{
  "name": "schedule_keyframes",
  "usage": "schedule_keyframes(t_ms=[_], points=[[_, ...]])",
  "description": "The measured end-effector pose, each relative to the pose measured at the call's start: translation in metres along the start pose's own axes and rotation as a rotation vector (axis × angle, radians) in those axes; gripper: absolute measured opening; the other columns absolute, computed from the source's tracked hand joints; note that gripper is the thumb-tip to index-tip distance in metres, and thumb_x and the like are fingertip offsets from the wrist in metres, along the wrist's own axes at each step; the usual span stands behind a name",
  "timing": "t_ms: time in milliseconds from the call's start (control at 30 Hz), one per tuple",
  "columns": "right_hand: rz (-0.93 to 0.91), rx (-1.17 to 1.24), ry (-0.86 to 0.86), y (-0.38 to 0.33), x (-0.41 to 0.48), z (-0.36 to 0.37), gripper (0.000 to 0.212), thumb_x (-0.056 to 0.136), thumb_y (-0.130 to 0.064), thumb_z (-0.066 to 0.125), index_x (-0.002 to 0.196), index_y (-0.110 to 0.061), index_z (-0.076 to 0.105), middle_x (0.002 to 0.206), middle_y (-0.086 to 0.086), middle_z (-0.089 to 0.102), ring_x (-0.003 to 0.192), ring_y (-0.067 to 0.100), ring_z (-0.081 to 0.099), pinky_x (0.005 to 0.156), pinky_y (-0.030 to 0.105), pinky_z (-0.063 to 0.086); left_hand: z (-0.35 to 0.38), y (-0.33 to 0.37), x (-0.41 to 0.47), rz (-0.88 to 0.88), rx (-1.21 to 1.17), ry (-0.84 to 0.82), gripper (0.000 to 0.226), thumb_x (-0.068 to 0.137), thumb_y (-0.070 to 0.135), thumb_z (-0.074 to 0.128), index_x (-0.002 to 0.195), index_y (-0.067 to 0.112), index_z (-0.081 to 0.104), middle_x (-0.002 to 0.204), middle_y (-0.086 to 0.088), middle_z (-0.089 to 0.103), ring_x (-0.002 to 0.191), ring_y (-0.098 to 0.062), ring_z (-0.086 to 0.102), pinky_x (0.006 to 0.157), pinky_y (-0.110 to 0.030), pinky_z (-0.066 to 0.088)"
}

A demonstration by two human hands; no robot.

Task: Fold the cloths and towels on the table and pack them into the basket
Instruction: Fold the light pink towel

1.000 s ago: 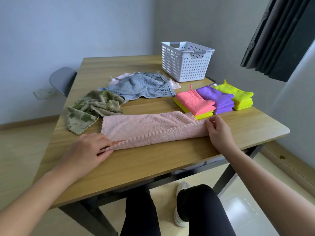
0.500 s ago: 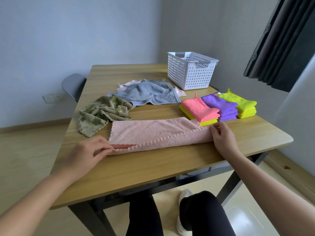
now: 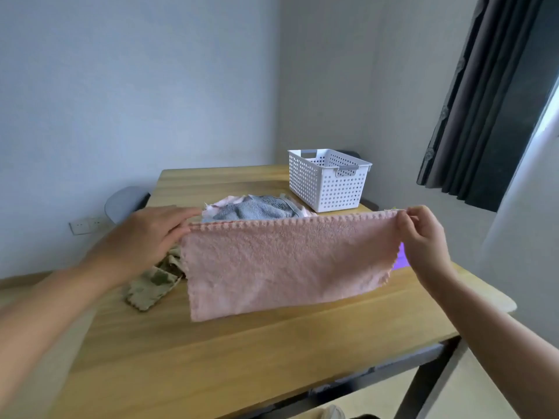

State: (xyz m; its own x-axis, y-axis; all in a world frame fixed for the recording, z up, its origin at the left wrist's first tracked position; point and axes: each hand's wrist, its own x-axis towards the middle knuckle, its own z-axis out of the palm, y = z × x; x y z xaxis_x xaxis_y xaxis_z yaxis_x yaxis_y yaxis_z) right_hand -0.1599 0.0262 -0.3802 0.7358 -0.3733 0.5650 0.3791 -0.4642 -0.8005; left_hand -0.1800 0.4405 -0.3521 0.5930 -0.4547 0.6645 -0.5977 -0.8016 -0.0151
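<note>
Both hands have the pink towel (image 3: 284,264) pinched by its top corners, left hand (image 3: 145,237) and right hand (image 3: 423,237), mid-frame (white basket (image 3: 328,179) sits upper center).

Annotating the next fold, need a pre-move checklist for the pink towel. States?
1. Left hand grip on towel corner: ok, pinched, though blurred.
2. Right hand grip on the other corner: ok.
3. Top edge stretched between the hands: ok.
4. Bottom edge off the table: cannot tell.
5. Bare wood near the front edge for laying down: ok.
6. Basket upright, open on top: ok; contents cannot tell.
</note>
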Motion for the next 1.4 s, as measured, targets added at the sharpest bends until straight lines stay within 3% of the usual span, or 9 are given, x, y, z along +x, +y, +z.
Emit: schedule_keyframes(t_ms=[67,233,333,567,767,900,1033,1300,1400], points=[[0.004,0.012,0.004,-0.005,0.008,-0.007,0.013,0.096,-0.015,0.049,0.086,-0.009,0.053,0.066,0.001,0.050,0.048,0.001,0.044,0.044,0.011,0.036,-0.007,0.002,0.014,-0.035,-0.058,-0.024,0.023,0.092,0.027,0.046,0.095,0.016,0.066,0.086,0.007,0.063,0.075,-0.005,0.052,0.068,-0.022,0.040],[0.186,0.080,-0.072,-0.007,0.013,-0.004,0.017,0.097,-0.017,0.047,0.084,-0.011,0.054,0.067,0.002,0.046,0.057,0.014,0.042,0.053,0.027,0.037,0.009,0.017,0.029,-0.569,-0.600,0.118,0.021,0.098,0.016,0.043,0.084,0.012,0.058,0.077,-0.009,0.055,0.071,-0.022,0.048,0.065,-0.029,0.035],[0.258,0.083,-0.069,-0.001,0.005,0.009,0.016,0.097,-0.017,0.045,0.085,-0.011,0.053,0.070,0.003,0.046,0.058,0.015,0.040,0.052,0.029,0.034,0.032,0.033,0.032,-0.742,-0.776,0.208,0.026,0.098,0.020,0.044,0.076,0.018,0.057,0.073,0.001,0.052,0.072,-0.016,0.047,0.064,-0.028,0.035],[0.144,0.189,-0.273,-0.034,-0.042,0.047,0.016,0.091,0.002,0.046,0.096,-0.009,0.057,0.069,-0.006,0.059,0.055,-0.002,0.053,0.050,0.011,0.041,0.059,0.083,0.037,-0.474,-0.605,0.168,0.020,0.090,0.016,0.059,0.073,0.024,0.058,0.067,0.010,0.061,0.065,0.008,0.054,0.060,-0.008,0.037],[-0.130,0.157,-0.635,-0.045,-0.077,0.070,0.015,0.084,-0.032,0.064,0.093,-0.020,0.067,0.061,-0.013,0.053,0.059,-0.001,0.045,0.056,0.018,0.038,0.082,0.114,0.034,-0.385,-0.814,0.018,0.026,0.077,0.051,0.068,0.071,0.027,0.061,0.064,0.004,0.065,0.059,-0.002,0.053,0.059,-0.024,0.042],[-0.135,0.203,-0.637,-0.039,-0.080,0.068,0.024,0.081,-0.038,0.063,0.079,-0.014,0.064,0.067,-0.012,0.054,0.066,0.001,0.046,0.060,0.024,0.039,0.083,0.115,0.030,-0.371,-0.887,-0.004,0.046,0.068,0.068,0.061,0.074,0.022,0.064,0.062,-0.003,0.064,0.057,-0.009,0.049,0.056,-0.029,0.040],[-0.140,0.202,-0.585,-0.031,-0.080,0.065,0.032,0.080,-0.048,0.061,0.079,-0.016,0.063,0.067,-0.014,0.055,0.066,0.001,0.046,0.060,0.024,0.039,0.083,0.115,0.026,-0.329,-0.921,-0.072,0.029,0.071,0.053,0.066,0.087,0.029,0.070,0.083,-0.006,0.071,0.078,-0.028,0.065,0.077,-0.043,0.051],[-0.196,0.206,-0.595,-0.029,-0.081,0.065,0.007,0.082,-0.027,0.065,0.080,-0.021,0.064,0.068,-0.017,0.058,0.067,-0.003,0.048,0.062,0.018,0.038,0.084,0.115,0.028,-0.323,-0.945,-0.042,0.008,0.073,0.033,0.071,0.068,0.027,0.068,0.064,0.012,0.063,0.061,0.000,0.051,0.061,-0.016,0.041],[-0.179,0.195,-0.613,-0.028,-0.083,0.065,0.005,0.082,-0.029,0.065,0.081,-0.024,0.065,0.069,-0.016,0.058,0.067,-0.003,0.049,0.062,0.018,0.039,0.084,0.115,0.027,-0.333,-0.967,-0.068,0.008,0.072,0.034,0.071,0.070,0.027,0.068,0.065,0.008,0.064,0.063,-0.005,0.052,0.062,-0.020,0.042]])
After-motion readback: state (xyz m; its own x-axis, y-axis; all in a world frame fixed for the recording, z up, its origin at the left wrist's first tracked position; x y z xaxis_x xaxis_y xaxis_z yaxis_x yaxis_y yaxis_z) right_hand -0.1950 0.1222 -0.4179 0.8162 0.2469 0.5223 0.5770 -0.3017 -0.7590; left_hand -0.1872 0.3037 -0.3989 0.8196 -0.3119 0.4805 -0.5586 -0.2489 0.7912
